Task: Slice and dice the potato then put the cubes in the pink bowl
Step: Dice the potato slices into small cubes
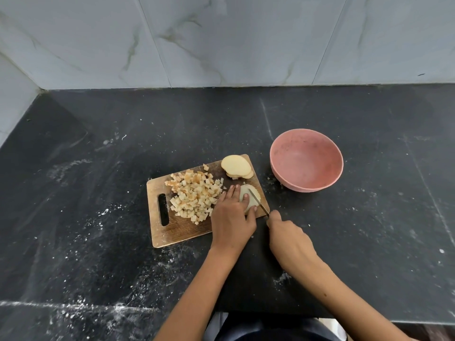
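Your right hand (286,232), nearest you at the table's (98,168) front edge, has its grip wrapped round the knife (258,201) handle, the blade laid slantwise across the stack of slices (250,199) at the board's (177,230) right end. Your left hand (231,217) presses that stack flat, fingers fairly straight, fingertips close beside the blade, so tuck them back before you bear down. Cut the stack into even strips first, then turn it and cross-cut, matching the size of the cubes (194,195) already heaped mid-board. Keep the tip on the wood and rock the knife, as the stack sits near the board's right edge and pieces could slide off onto the table. More uncut slices (236,166) wait at the board's far right corner. By my reckoning you are well past halfway through the dicing, but the bowl (306,159), just beyond the board's right end, holds no cubes yet.
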A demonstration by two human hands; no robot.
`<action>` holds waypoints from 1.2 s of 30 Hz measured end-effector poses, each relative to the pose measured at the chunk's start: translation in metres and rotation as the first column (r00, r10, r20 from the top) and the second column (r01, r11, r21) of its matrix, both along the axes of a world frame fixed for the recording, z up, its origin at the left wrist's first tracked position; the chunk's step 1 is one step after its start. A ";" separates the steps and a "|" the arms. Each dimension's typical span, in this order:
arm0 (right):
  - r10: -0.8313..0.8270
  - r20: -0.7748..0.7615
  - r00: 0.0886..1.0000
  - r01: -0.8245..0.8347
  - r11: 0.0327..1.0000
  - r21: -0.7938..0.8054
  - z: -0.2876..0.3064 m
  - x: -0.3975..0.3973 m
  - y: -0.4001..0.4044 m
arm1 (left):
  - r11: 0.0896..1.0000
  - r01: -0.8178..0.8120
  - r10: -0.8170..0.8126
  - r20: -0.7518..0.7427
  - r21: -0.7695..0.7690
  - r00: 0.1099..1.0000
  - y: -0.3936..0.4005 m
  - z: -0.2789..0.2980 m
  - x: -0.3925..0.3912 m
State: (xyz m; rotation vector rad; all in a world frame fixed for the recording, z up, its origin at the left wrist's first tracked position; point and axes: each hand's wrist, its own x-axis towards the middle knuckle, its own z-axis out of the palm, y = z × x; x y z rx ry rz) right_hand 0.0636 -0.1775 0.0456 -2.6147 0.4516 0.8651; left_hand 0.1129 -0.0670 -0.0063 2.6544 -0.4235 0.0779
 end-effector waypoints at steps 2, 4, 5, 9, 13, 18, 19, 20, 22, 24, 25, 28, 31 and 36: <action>0.004 0.004 1.000 -0.004 1.000 0.009 -0.002 -0.017 -0.004 | 1.000 0.005 -0.005 0.009 0.014 1.000 0.000 -0.002 0.000; 0.012 0.034 0.999 -0.012 1.000 0.017 0.000 -0.032 -0.008 | 1.000 -0.001 0.001 0.027 0.023 1.000 -0.001 -0.003 0.000; 0.007 0.042 0.999 -0.008 1.000 0.026 0.001 -0.038 -0.010 | 1.000 -0.006 0.006 0.029 0.025 1.000 -0.002 -0.003 0.000; -0.036 0.061 0.997 0.031 0.996 0.083 0.013 -0.043 -0.020 | 0.999 -0.015 0.012 0.087 0.038 0.996 -0.001 -0.005 -0.005; -0.073 0.173 0.982 0.048 0.988 0.147 0.025 -0.028 -0.018 | 0.998 -0.029 0.021 0.139 0.056 0.990 0.002 -0.006 -0.010; -0.033 0.121 0.992 0.017 0.991 0.134 0.020 0.003 -0.006 | 0.998 -0.064 0.060 0.143 0.022 0.988 0.002 -0.006 -0.013; -0.026 0.116 0.993 0.011 0.992 0.127 0.017 0.007 -0.004 | 0.998 -0.066 0.064 0.142 0.010 0.988 0.003 -0.006 -0.013; -0.021 0.118 0.993 0.007 0.993 0.119 0.015 0.009 -0.002 | 0.998 -0.068 0.068 0.139 -0.004 0.988 0.004 -0.007 -0.014; -0.018 0.129 0.992 0.004 0.995 0.105 0.009 0.012 0.000 | 0.997 -0.072 0.075 0.128 -0.025 0.989 0.005 -0.008 -0.014; -0.013 0.133 0.991 0.001 0.996 0.094 0.007 0.013 0.003 | 0.997 -0.074 0.077 0.118 -0.034 0.990 0.004 -0.008 -0.014; -0.009 0.135 0.991 -0.002 0.996 0.085 0.005 0.015 0.005 | 0.997 -0.072 0.076 0.117 -0.036 0.990 0.003 -0.008 -0.013; 0.000 0.142 0.990 -0.009 0.998 0.060 0.000 0.021 0.009 | 0.997 -0.064 0.068 0.113 -0.037 0.991 0.004 -0.008 -0.011; 0.022 0.114 0.993 -0.027 0.999 0.036 -0.001 0.022 0.012 | 0.997 -0.067 0.069 0.107 -0.024 0.992 0.005 -0.006 -0.010; 0.021 -0.001 1.000 -0.021 0.999 0.029 0.001 0.000 0.000 | 0.998 -0.066 0.068 0.114 -0.019 0.991 0.004 -0.008 -0.008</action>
